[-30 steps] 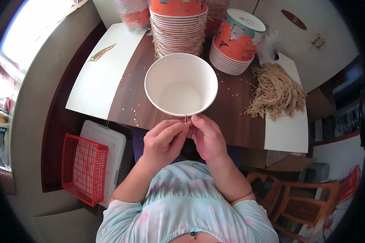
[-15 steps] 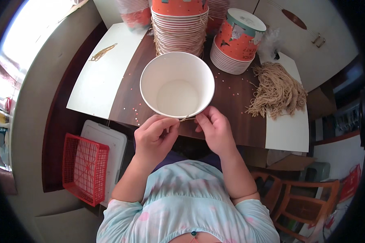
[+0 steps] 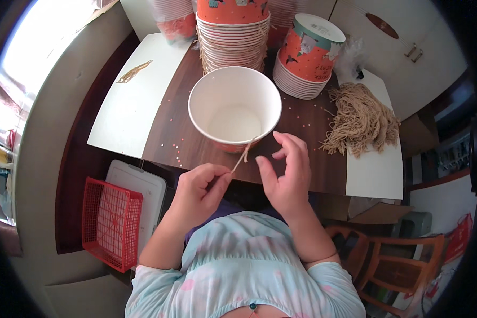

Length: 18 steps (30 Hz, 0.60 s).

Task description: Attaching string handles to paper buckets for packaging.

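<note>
A white-lined paper bucket (image 3: 233,95) stands upright near the table's front edge, its open mouth facing me. A tan twine string (image 3: 241,157) runs from the near side of its rim toward me. The string's near end is pinched between thumb and forefinger of my left hand (image 3: 200,186), in front of the bucket. My right hand (image 3: 289,177) is open to the right of the string, thumb and fingers apart, holding nothing. A small loop or knot shows along the string by the rim; where it joins the bucket is too small to make out.
Behind stands a tall stack of buckets (image 3: 232,45) with strings hanging on them. Another orange stack (image 3: 307,58) sits upside down at right, beside a heap of tan twine (image 3: 363,119). Loose strands (image 3: 135,72) lie at left. A red basket (image 3: 111,222) is below the table.
My right hand has let go of the string and moved off the rim, fingers opening. My left hand has drawn the string down toward me. The bucket has shifted slightly right.
</note>
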Each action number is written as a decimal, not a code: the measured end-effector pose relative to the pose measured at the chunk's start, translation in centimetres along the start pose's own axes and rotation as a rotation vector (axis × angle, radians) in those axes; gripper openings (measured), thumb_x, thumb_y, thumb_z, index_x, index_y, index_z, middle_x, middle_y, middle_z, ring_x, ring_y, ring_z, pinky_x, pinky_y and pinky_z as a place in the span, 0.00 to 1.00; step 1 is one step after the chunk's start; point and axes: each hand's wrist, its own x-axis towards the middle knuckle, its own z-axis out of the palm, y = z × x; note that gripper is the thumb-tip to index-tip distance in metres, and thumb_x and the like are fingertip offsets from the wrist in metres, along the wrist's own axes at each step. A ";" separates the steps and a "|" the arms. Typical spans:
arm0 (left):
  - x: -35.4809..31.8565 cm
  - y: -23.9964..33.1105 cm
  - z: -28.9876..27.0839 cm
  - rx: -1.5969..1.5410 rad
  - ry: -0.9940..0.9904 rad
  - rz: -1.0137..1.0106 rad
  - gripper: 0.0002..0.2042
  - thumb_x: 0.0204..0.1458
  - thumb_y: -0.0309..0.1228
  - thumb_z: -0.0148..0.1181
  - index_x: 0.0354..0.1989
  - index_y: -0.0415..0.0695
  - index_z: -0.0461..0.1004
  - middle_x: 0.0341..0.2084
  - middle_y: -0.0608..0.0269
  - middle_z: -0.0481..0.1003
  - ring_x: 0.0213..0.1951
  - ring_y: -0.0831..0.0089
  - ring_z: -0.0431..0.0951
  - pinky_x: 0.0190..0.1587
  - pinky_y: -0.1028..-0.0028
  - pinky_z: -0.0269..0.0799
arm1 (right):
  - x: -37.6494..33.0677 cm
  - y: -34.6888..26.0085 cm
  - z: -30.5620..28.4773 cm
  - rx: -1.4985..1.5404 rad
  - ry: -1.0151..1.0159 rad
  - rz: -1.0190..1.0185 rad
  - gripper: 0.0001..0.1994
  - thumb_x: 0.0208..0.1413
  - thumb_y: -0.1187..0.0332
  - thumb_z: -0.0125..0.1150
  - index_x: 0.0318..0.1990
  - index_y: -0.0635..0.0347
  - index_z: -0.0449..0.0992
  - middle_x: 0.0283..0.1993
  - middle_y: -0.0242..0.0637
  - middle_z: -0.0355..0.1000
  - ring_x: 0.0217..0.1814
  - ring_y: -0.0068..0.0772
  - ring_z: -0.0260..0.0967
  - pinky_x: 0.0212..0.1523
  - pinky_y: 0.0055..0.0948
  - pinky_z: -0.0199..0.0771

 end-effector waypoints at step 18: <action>-0.2 4.3 -3.3 -0.512 -0.282 0.031 0.03 0.53 0.20 0.58 0.32 0.33 0.76 0.26 0.62 0.77 0.28 0.82 0.74 0.30 0.80 0.68 | 3.4 2.1 0.3 -0.016 -0.119 -0.388 0.07 0.40 0.74 0.69 0.29 0.55 0.76 0.31 0.33 0.74 0.31 0.35 0.71 0.34 0.32 0.69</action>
